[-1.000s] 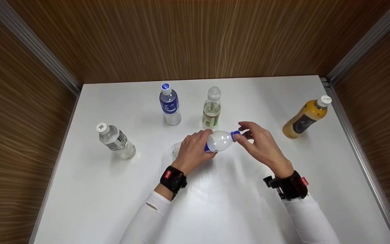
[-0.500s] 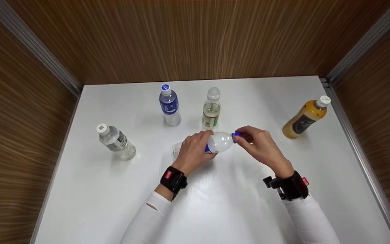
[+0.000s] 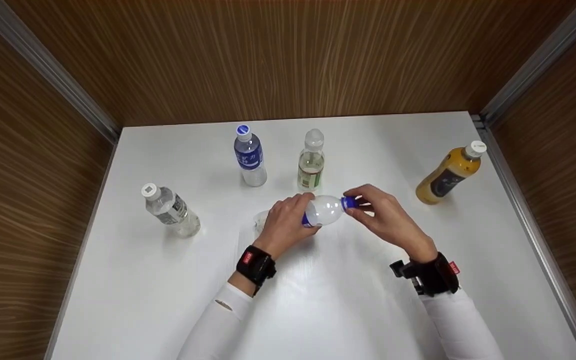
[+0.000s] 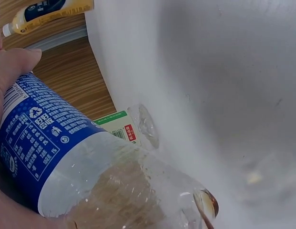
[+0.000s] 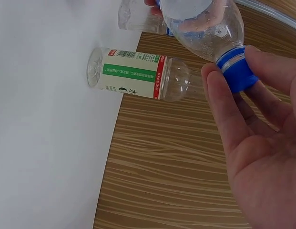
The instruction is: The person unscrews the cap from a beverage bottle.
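Observation:
A clear plastic bottle (image 3: 325, 210) with a blue label (image 4: 43, 129) lies tilted nearly sideways over the middle of the white table. Around its labelled body grips my left hand (image 3: 286, 222), which covers much of the label. The bottle's neck points right and carries a blue cap (image 5: 237, 69). My right hand (image 3: 385, 217) pinches that cap between thumb and fingers. In the left wrist view, the bottle's base shows drops inside the clear wall. Just behind the held bottle stands a clear bottle with a green and white label (image 5: 133, 74).
On the white table (image 3: 318, 310), a blue-labelled bottle (image 3: 250, 157) stands at the back. A clear bottle with a white cap (image 3: 172, 210) is on the left, an orange drink bottle (image 3: 449, 172) on the right. Wood-grain panels (image 3: 288, 60) enclose the back and sides.
My right hand's spread fingers have closed onto the blue cap and then shifted around it, leaving more of the cap showing. The left hand and the bottle have stayed nearly still.

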Demonstrator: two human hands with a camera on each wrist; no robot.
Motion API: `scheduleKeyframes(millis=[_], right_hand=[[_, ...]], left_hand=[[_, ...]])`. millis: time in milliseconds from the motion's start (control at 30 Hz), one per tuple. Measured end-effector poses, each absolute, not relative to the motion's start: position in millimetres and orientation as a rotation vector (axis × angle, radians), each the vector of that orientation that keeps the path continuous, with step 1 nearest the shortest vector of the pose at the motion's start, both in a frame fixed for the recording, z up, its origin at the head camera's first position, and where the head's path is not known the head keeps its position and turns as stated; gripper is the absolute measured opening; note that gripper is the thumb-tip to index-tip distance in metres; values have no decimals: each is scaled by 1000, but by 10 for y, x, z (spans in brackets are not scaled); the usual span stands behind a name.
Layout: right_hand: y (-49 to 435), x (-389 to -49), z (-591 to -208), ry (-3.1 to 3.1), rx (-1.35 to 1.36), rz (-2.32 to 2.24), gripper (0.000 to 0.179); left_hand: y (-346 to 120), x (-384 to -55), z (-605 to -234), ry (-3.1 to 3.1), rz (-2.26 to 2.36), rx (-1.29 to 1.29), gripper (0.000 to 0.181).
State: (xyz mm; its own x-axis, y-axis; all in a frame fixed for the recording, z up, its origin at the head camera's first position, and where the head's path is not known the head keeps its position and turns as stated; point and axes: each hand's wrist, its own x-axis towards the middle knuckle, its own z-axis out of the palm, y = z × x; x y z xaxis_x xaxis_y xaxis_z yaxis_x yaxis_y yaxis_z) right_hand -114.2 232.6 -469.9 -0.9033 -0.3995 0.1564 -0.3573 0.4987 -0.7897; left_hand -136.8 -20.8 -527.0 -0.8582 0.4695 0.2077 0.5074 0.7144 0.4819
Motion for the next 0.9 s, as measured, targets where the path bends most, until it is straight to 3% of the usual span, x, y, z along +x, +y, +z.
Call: scheduleKeyframes(millis=[200, 600, 900], right_hand=[[2319, -1155, -4691, 2788, -490, -1323, 52], [2262, -1153, -4703, 2858, -486, -1277, 34], [2294, -1153, -4703, 2804, -614, -1358, 33]], left_hand=[[-199, -1365, -5266, -2864, -815, -801, 64], [-192, -1347, -5252, -2906, -818, -782, 67], [-203, -1344, -5273, -2861, -809, -800, 66]])
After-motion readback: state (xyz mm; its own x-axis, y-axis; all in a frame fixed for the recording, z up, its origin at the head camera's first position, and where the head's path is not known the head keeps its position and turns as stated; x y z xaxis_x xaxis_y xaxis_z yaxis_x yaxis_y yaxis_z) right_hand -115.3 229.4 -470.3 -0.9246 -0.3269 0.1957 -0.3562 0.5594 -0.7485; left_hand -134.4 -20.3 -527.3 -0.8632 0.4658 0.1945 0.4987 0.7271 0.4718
